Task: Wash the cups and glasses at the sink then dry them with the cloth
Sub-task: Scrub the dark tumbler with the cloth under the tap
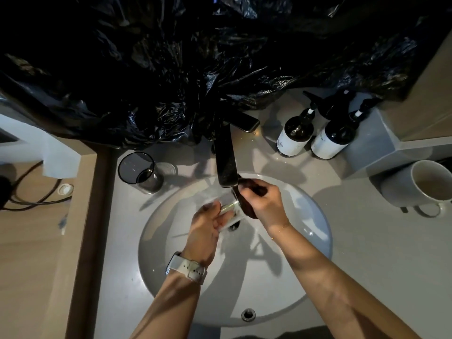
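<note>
White mug (426,183), black faucet (226,157), grey sink (305,277).

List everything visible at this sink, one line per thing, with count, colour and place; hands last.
glass in hand: one, dark tinted, under the tap, over the basin
tumbler: one, dark rimmed, counter left of the basin
mug: one, white, counter far right
pump bottles: two, dark with white labels, counter behind the basin, right
tap: one, black, water running
sink: one, white, round, centre
plastic sheet: one, black, above the counter
cable: one, black, left ledge
left hand: one, watch on wrist, under the stream
right hand: one, grips the glass
</note>
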The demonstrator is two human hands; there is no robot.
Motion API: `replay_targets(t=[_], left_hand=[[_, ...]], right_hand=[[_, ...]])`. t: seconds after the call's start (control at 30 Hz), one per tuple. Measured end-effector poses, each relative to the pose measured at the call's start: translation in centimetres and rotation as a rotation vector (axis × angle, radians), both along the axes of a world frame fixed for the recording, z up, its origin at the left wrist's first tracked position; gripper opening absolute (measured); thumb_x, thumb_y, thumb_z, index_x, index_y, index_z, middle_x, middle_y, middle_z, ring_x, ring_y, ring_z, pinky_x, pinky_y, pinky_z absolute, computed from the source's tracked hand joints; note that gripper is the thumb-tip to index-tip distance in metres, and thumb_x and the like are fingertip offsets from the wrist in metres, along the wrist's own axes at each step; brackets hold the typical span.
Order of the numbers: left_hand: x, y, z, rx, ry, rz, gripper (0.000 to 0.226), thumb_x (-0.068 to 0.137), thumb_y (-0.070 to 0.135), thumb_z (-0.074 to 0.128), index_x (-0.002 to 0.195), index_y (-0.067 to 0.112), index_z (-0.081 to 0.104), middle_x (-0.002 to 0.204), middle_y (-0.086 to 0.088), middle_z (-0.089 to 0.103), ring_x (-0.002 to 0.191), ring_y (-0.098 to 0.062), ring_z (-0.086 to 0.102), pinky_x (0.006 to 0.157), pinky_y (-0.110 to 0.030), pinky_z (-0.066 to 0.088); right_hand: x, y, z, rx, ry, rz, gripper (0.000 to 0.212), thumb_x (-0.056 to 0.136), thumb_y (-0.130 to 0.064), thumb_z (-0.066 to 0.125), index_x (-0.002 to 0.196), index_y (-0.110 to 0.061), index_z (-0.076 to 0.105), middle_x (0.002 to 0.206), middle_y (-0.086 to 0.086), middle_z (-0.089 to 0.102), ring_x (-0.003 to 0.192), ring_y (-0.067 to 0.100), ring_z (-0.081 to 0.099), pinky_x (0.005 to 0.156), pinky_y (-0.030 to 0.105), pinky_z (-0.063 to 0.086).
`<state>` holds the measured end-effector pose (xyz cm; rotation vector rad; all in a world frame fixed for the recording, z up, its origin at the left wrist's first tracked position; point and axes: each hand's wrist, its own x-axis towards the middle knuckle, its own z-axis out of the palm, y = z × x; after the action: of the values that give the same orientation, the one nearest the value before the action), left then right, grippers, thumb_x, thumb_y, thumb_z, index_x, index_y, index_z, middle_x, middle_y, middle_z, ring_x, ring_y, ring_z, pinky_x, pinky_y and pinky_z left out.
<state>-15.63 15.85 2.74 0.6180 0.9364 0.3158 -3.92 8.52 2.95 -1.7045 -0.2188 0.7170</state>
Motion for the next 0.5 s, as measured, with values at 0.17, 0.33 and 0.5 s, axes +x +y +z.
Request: replay_targets(t=[0.17,0.33,0.5], left_hand=[[-0.7,1.3,-0.6,0.186,-0.005,-0.014,0.014,0.099,0.005,0.049,0.094,-0.002,0.061,0.080,-0.008,0.075,0.073,-0.018,0.073,0.074,-0.026,0.055],[-0.6,1.9,0.4,0.551,0.053,-0.255,0.009,0.098,0.001,0.051,0.090,-0.002,0.050,0.084,-0.022,0.070,0.073,-0.013,0.072,0.071,-0.015,0.051],[-0.2,2.9,0.3,0.871,0.097,-0.627,0.012,0.098,0.009,0.055,0.087,0.004,0.053,0.080,0.002,0.072,0.082,-0.010,0.067,0.082,-0.029,0.050]], right_hand=[[-1.7,-2.6,-1.3,-0.130,0.067,0.042,0.021,0.085,-0.008,0.070,0.068,-0.021,0.068,0.045,-0.011,0.055,0.044,0.007,0.049,0.050,0.018,0.040],[-0.5,-1.7,-1.3,-0.035,0.358,0.038,0.023,0.081,-0.020,0.076,0.099,-0.007,0.070,0.056,-0.006,0.060,0.049,0.010,0.055,0.055,0.024,0.047],[0.9,-2.2,-1.4,0.015,0.691,0.233,0.048,0.076,-0.038,0.071,0.114,-0.010,0.064,0.096,0.013,0.071,0.085,0.030,0.067,0.072,0.041,0.057]])
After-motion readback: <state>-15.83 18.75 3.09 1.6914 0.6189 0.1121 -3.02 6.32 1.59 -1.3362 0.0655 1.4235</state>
